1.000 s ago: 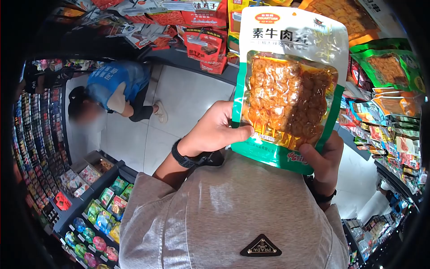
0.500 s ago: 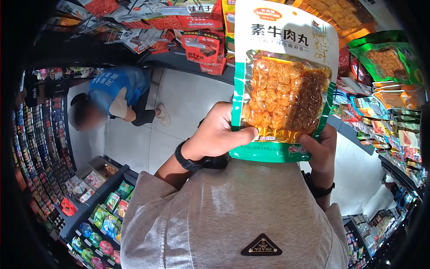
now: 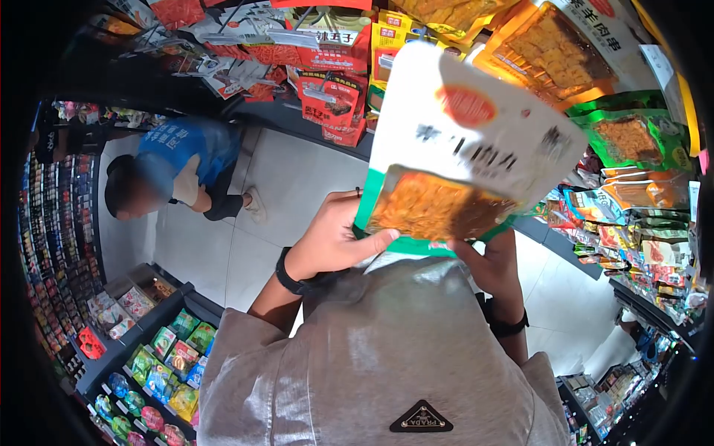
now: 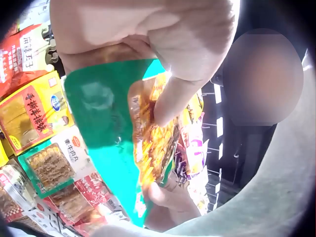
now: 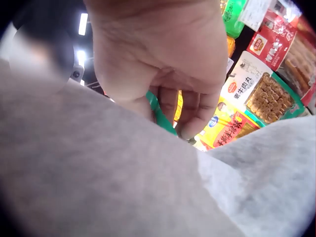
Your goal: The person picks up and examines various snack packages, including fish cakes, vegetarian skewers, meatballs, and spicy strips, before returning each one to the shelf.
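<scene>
In the head view a white and green snack packet (image 3: 461, 141) with a clear window is held in front of the chest, its top tilted toward the camera and blurred. The left hand (image 3: 335, 234) grips its lower left corner, thumb on the front. At the lower right the right hand (image 3: 491, 264) pinches the edge, thumb on the front. The left wrist view shows the green back or lower part of the packet (image 4: 106, 123) under the left hand (image 4: 148, 39). In the right wrist view the right hand (image 5: 163, 59) curls round a green edge (image 5: 160, 116).
Hanging packets, one of them red (image 3: 331, 104) and one green (image 3: 632, 137), line the racks ahead and at right. A person in a blue vest (image 3: 186, 149) bends down at the left. Lower left stands a shelf of colourful packs (image 3: 167, 357); pale floor tiles (image 3: 260, 249) lie between.
Both hands have lowered the packet, and its top has tipped toward the camera and to the right. The view has shifted, showing more of the hanging packets behind it.
</scene>
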### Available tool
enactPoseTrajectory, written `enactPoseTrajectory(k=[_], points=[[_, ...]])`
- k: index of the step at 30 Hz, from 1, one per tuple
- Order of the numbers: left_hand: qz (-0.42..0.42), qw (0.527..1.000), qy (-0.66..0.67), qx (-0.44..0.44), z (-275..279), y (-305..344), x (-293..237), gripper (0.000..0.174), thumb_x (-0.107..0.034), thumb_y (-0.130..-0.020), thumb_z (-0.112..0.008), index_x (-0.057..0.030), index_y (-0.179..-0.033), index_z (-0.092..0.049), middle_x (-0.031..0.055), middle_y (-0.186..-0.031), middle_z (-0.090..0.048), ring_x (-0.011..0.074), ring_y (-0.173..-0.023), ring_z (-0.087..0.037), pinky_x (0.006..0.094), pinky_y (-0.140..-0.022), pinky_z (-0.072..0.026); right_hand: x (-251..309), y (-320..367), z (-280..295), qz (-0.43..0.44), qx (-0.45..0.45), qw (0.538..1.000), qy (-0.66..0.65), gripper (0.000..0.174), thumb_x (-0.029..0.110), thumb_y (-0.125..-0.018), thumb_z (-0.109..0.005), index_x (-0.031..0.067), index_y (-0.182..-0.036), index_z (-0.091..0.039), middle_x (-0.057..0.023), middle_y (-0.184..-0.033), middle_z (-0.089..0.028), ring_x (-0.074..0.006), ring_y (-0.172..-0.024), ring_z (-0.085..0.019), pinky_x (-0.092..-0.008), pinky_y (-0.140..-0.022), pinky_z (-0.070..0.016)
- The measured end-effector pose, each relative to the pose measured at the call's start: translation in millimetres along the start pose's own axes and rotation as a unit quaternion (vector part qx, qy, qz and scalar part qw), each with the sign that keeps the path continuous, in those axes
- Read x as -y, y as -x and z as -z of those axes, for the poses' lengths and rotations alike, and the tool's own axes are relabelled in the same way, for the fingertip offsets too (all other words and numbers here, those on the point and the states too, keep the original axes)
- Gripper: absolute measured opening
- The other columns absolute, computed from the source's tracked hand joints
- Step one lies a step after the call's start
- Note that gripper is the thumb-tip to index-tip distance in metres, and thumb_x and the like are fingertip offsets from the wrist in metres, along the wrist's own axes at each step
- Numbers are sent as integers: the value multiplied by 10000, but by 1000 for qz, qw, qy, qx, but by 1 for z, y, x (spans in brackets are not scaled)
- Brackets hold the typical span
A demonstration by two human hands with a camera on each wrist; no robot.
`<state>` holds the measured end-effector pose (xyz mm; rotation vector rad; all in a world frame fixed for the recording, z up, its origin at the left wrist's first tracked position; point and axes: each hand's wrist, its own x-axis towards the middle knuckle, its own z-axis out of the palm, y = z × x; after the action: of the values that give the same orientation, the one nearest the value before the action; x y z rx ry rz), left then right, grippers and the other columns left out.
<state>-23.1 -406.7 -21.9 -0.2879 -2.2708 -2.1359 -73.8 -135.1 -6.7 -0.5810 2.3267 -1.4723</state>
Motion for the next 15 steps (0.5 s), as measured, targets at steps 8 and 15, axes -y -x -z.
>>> enactPoseTrajectory(k=[8,15], points=[[-61,987,-148,16,17,-4,40,242,-25,-835,-697,0,-1075,-693,152,-1041,-726,347,-907,-702,390,-781,-560,-11,-39,-2,155,52,978,-131,390,80,-790,-780,-11,-1157,-685,-172,-1181,-693,-287,-1062,-677,-365,-895,-531],[56,973,-225,9,13,0,83,357,-23,-830,-703,-12,-1186,-672,169,-1139,-718,368,-969,-689,391,-894,-542,-58,-55,-6,-106,-92,985,-104,236,146,-920,-727,-44,-1059,-727,-60,-963,-741,-115,-844,-649,-263,-758,-510]])
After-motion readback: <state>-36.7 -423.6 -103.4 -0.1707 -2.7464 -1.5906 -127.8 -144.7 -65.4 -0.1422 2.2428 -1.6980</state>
